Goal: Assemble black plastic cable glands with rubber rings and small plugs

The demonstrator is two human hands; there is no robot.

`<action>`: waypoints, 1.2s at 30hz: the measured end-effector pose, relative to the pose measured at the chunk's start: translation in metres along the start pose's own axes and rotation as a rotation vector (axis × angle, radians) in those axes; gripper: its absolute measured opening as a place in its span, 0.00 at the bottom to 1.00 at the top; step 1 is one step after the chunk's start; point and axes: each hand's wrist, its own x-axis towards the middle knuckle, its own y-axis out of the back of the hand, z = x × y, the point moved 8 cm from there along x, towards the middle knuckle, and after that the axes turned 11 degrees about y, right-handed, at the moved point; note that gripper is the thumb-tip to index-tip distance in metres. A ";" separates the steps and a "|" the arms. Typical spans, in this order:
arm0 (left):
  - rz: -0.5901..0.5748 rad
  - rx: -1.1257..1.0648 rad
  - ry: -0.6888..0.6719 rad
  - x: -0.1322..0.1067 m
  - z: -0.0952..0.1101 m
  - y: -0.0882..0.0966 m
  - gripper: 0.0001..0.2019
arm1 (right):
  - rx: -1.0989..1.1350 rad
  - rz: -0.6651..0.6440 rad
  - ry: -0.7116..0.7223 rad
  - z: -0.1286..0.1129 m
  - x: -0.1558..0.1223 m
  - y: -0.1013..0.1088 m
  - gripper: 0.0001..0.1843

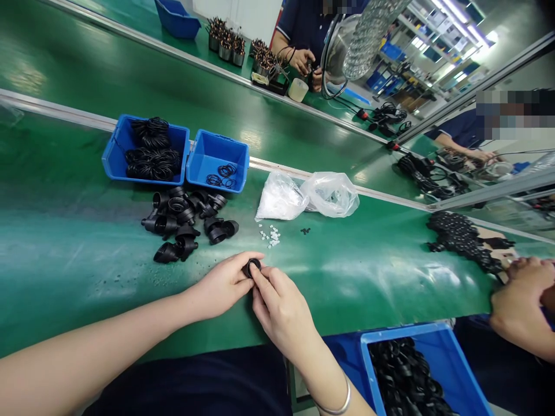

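A black round plastic fitting is held over the green table between my two hands. My left hand grips it from the left, thumb and fingers closed round it. My right hand is closed at its other side, with a fingertip pressed at the open ring-shaped end. What lies inside the fitting is hidden by my fingers. Just beyond my hands are small white pieces and a few tiny black pieces. A pile of similar black fittings lies to the left.
Behind the pile stand a blue bin of black rings and a smaller blue bin. Two clear plastic bags sit beside them. A blue crate of black parts is at lower right. A co-worker's hands rest at right.
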 end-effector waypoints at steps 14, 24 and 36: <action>-0.072 -0.064 0.000 0.000 0.001 -0.002 0.21 | 0.137 0.050 -0.011 -0.001 -0.010 -0.004 0.34; -0.076 -0.159 0.041 0.001 -0.003 -0.001 0.22 | 0.154 0.043 -0.032 0.000 -0.014 -0.003 0.35; 0.016 0.168 -0.005 -0.005 0.008 0.001 0.21 | 0.225 0.124 -0.089 0.009 -0.013 0.007 0.30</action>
